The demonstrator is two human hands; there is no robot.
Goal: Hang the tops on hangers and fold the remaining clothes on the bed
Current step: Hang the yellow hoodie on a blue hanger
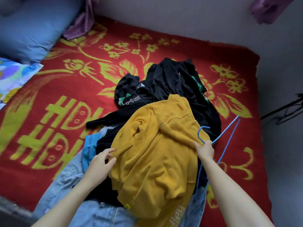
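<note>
Centrally, the yellow top (155, 153) lay atop the clothes pile (172, 82) on the red bed cover (65, 95). The right hand (205, 149) gripped the blue hanger (226, 129). The left hand (100, 163), fingers loosely spread, touched the top's edge.

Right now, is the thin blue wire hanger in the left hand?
No, the right hand grips the thin blue wire hanger, while the left hand touches the mustard-yellow fleece top.

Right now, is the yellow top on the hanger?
Off: yellow top lies crumpled on the pile; right hand holds blue hanger outside it.
</note>
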